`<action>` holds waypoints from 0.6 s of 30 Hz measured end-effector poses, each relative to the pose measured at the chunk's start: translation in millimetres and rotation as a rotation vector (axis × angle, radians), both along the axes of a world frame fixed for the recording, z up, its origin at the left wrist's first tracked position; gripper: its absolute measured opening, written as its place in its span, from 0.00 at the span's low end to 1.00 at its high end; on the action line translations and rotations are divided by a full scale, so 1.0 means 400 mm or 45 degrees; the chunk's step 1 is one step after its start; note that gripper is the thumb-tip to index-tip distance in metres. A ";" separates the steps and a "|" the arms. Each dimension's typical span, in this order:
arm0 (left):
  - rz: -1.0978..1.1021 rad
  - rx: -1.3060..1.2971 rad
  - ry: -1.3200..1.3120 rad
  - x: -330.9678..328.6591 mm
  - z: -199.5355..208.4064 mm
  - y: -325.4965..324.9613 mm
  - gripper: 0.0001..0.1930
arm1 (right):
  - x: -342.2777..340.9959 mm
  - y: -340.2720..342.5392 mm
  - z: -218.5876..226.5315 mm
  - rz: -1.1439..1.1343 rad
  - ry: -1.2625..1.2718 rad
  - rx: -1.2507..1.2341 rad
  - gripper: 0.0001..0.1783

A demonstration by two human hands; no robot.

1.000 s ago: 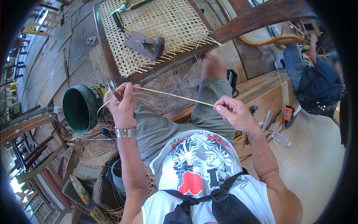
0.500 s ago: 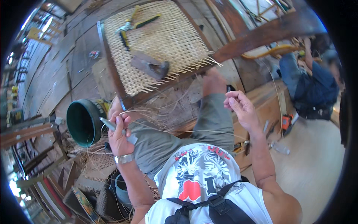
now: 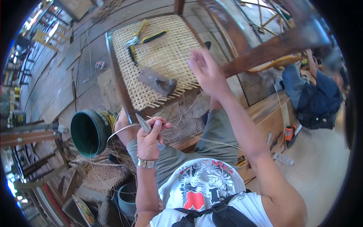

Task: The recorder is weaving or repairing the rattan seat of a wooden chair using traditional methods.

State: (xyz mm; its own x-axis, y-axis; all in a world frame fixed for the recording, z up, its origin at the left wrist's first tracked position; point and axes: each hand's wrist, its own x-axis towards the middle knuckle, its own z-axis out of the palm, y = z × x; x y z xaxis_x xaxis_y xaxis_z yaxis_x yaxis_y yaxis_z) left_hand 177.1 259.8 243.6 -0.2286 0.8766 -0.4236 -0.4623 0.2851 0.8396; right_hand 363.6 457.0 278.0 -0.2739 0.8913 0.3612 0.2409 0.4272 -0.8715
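My left hand (image 3: 150, 138) is closed around a grey, pointed, blade-like tool (image 3: 142, 123), its tip angled up and left. Thin cane strands (image 3: 120, 133) trail from around its fingers, beside the near left corner of a dark wooden chair frame. My right hand (image 3: 206, 72), slightly blurred, hovers at the right edge of the woven cane seat (image 3: 151, 56), its fingers stretched and thumb apart, with nothing visible in it. Loose cane ends stick out along the seat's near edge. On the weave lie yellow-and-black pliers (image 3: 153, 37) and a worn wooden block with a dark rounded end (image 3: 155, 81).
A dark green bucket (image 3: 90, 132) stands on its side at my left, near cane scraps and woven pieces (image 3: 102, 176). The chair's wooden back rail (image 3: 272, 49) extends right. An orange tool (image 3: 290, 132) and clear bottle (image 3: 283, 159) lie right; another person (image 3: 314, 90) sits beyond.
My right hand has swung up and left, from above my leg to the seat's right edge. My left hand has shifted right, its tool turning more upright. The whole view has shifted slightly.
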 end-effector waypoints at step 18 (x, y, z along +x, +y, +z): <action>0.183 -0.269 -0.164 -0.084 0.025 -0.102 0.11 | -0.245 0.467 -0.035 0.067 -0.923 0.922 0.10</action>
State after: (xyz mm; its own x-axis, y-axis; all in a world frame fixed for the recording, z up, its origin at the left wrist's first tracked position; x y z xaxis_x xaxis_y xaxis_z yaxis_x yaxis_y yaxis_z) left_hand 143.4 219.1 253.6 -0.2764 0.7285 -0.6268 -0.6097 0.3713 0.7003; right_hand 265.4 643.7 264.2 -0.6732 0.5054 0.5398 0.5724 0.8183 -0.0523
